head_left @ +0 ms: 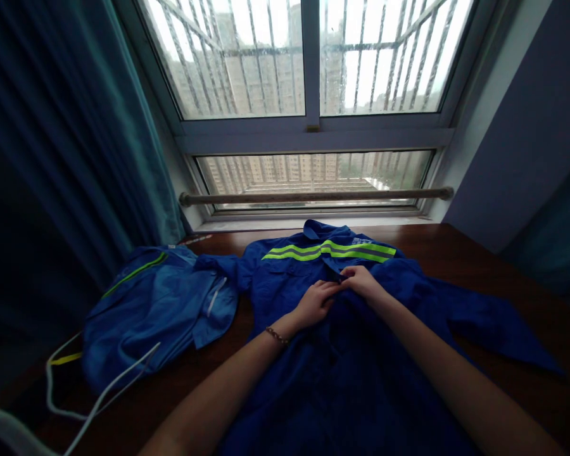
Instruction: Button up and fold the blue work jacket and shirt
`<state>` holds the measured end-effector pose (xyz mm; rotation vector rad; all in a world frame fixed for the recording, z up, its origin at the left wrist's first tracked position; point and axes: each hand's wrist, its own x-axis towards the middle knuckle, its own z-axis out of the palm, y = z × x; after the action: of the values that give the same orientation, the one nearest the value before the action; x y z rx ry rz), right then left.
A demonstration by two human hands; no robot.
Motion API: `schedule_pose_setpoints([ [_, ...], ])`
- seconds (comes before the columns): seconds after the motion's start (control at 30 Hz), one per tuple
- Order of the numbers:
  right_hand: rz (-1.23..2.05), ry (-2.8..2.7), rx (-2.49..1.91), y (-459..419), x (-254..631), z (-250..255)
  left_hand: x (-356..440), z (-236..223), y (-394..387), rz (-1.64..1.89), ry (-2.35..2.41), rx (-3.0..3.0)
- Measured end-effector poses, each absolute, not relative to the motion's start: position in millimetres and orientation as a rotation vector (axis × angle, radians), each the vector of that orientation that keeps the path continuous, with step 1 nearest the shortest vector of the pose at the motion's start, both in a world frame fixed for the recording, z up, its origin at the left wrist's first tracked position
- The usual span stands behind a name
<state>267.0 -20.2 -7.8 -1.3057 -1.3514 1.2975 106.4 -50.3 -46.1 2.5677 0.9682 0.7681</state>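
Note:
A blue work jacket (285, 288) with yellow-green reflective stripes across the chest lies spread on a dark wooden surface, its collar toward the window. My left hand (317, 301), with a bracelet at the wrist, pinches the jacket's front edge just below the stripe. Right beside it, my right hand (361, 281) grips the same front placket, fingertips close to the left ones. A small fold of cloth stands up between the hands. Whether a button sits under the fingers is hidden.
Left of the jacket lies a lighter blue garment (171, 310) in a heap, with a white cord (118, 380) near it. The wooden surface (456, 253) runs to a window with a metal rail (313, 197). A blue curtain (123, 126) hangs at left.

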Motion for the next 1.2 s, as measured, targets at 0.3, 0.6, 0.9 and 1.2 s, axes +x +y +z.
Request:
schedule_pose_setpoints([
  [0.3, 0.141, -2.301, -1.507, -49.4, 259.2, 23.4, 113.6, -42.7, -65.4, 0.561, 0.762, 2.866],
  [0.6, -0.567, -2.530, -1.493, -58.1, 266.9, 29.9, 103.9, -54.3, -47.1, 0.807, 1.442, 2.370],
  [0.9, 1.289, -1.815, -1.359, -48.4, 261.0, -40.2, 100.1, -57.7, -37.4, 0.712, 1.489, 2.195],
  [1.2, 0.731, -1.763, -1.085, -54.6, 261.9, -50.8, 101.0, -53.0, -42.6, 0.982, 1.211, 1.762],
])
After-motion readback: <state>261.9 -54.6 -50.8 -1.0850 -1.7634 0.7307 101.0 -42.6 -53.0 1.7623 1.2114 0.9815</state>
